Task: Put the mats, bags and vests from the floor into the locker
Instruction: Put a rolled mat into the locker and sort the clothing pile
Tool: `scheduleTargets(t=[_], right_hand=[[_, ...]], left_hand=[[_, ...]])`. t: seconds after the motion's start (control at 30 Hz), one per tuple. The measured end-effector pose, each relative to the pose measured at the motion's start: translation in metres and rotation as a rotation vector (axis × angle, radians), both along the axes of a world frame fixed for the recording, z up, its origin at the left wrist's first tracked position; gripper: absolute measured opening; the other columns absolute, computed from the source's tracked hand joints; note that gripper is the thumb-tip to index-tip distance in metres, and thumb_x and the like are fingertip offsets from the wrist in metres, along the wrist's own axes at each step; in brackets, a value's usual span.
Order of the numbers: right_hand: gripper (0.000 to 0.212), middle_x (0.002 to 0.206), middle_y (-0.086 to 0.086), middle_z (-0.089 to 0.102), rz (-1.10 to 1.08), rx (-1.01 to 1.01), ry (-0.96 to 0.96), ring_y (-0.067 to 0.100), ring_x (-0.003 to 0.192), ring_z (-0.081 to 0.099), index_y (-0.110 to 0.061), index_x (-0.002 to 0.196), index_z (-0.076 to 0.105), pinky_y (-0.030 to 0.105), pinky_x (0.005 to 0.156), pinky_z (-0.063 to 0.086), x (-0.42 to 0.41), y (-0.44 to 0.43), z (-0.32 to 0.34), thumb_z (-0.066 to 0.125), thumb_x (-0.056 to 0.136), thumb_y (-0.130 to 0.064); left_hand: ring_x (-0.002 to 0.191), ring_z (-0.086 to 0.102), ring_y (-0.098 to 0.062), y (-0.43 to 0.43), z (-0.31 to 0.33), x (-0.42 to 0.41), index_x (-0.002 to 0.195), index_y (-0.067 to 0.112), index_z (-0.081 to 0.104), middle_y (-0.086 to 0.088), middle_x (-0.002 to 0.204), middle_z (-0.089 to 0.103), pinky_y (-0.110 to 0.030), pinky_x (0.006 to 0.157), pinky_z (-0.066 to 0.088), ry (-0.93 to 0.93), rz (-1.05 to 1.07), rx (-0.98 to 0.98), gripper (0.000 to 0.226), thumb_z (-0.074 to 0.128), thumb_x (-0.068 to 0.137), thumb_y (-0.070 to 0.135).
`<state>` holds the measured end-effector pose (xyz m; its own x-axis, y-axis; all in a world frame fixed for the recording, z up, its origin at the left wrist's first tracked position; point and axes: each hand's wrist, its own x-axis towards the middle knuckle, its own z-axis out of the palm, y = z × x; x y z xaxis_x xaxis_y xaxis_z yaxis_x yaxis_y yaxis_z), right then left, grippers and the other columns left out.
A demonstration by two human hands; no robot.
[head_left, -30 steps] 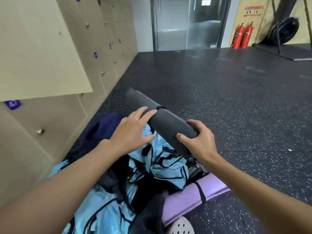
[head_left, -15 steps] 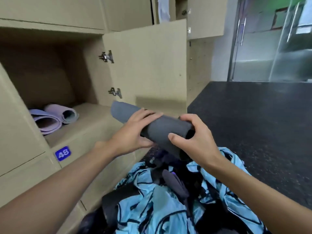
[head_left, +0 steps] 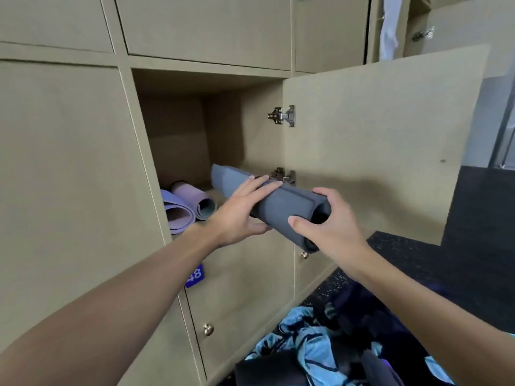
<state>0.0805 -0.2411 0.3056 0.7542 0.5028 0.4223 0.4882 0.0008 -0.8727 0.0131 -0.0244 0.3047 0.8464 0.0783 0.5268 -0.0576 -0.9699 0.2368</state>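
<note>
A rolled dark grey mat (head_left: pixel 281 206) is held level in front of the open locker (head_left: pixel 178 129), its far end just inside the opening. My left hand (head_left: pixel 239 213) grips its middle, fingers over the top and thumb beneath. My right hand (head_left: pixel 328 227) grips the near end. Inside the locker, at the left, lies a rolled purple mat (head_left: pixel 186 207). Light blue and black vests and dark bags (head_left: pixel 315 349) lie in a heap on the floor at the bottom right.
The locker door (head_left: pixel 384 140) stands open to the right, close behind the mat's near end. Closed locker doors surround the opening; a blue number tag (head_left: pixel 195 275) sits below it. Dark speckled floor (head_left: pixel 473 260) stretches to the right.
Both hands lifted the grey mat off the floor pile and carried it up and left to the locker; its far end now reaches into the opening. The view turned toward the lockers.
</note>
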Motion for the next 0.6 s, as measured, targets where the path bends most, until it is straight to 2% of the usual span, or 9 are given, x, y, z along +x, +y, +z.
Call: scheduleTargets(t=[0.17, 0.3, 0.43, 0.53, 0.6], right_hand=[[0.066, 0.119, -0.004, 0.057, -0.077, 0.015, -0.018, 0.014, 0.105, 0.058, -0.025, 0.13, 0.048, 0.029, 0.087, 0.05, 0.029, 0.051, -0.016, 0.081, 0.072, -0.025], [0.065, 0.116, -0.004, 0.056, -0.079, -0.03, -0.016, 0.014, 0.103, 0.056, -0.021, 0.131, 0.05, 0.027, 0.085, 0.047, 0.045, 0.086, -0.03, 0.08, 0.074, -0.023], [0.065, 0.114, -0.003, 0.054, -0.041, -0.079, -0.018, 0.017, 0.105, 0.054, -0.02, 0.128, 0.05, 0.036, 0.09, 0.051, 0.069, 0.12, -0.057, 0.082, 0.072, -0.023], [0.071, 0.119, -0.003, 0.042, -0.013, -0.161, -0.027, 0.014, 0.106, 0.046, -0.02, 0.13, 0.044, 0.037, 0.093, 0.049, 0.087, 0.144, -0.074, 0.083, 0.071, -0.027], [0.078, 0.121, -0.004, 0.036, -0.013, -0.179, -0.036, 0.015, 0.111, 0.043, -0.017, 0.132, 0.04, 0.038, 0.098, 0.045, 0.099, 0.162, -0.083, 0.085, 0.069, -0.031]], left_hand=[[0.152, 0.01, -0.02, 0.034, -0.015, 0.028, 0.153, 0.038, 0.026, -0.001, 0.164, 0.016, -0.034, 0.122, 0.016, 0.042, 0.033, -0.059, 0.093, 0.079, 0.079, 0.022], [0.151, 0.016, -0.012, 0.066, -0.041, 0.04, 0.154, 0.035, 0.026, -0.002, 0.163, 0.021, -0.029, 0.121, 0.019, 0.065, 0.078, -0.132, 0.092, 0.08, 0.08, 0.024], [0.146, 0.027, -0.007, 0.096, -0.068, 0.041, 0.153, 0.027, 0.032, 0.002, 0.158, 0.032, -0.022, 0.116, 0.023, 0.043, 0.167, -0.246, 0.085, 0.078, 0.082, 0.03], [0.13, 0.05, -0.013, 0.117, -0.09, 0.035, 0.143, 0.023, 0.048, 0.004, 0.144, 0.049, -0.031, 0.11, 0.038, 0.153, 0.347, -0.236, 0.073, 0.07, 0.079, 0.051], [0.128, 0.052, -0.013, 0.127, -0.102, 0.028, 0.136, 0.028, 0.055, 0.009, 0.139, 0.052, -0.035, 0.108, 0.04, 0.295, 0.471, -0.18, 0.076, 0.052, 0.072, 0.07]])
